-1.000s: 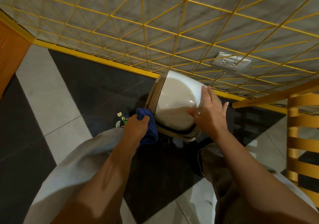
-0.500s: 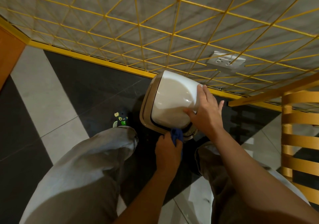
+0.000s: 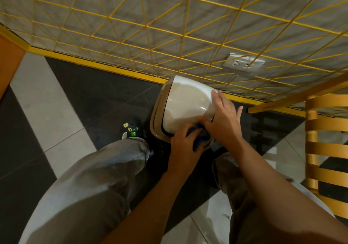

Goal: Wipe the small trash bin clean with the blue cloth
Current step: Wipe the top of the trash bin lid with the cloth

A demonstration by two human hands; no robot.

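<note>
Dark perforated clog with small charms (image 3: 131,129) is showing at left, above a grey trouser leg (image 3: 105,168). Small glossy white plastic trash bin with a beige rim (image 3: 185,108) is sitting tilted over the dark floor tile, beside the yellow wire grid (image 3: 169,27); floor contact hidden. Left hand (image 3: 185,146) is clutching the crumpled blue cloth (image 3: 199,136) against the bin's lower rim; cloth mostly covered. Right hand (image 3: 224,119) is lying spread on the bin's smooth side, fingers nearly straight. Yellow slatted chair (image 3: 327,149) is running off the right edge.
</note>
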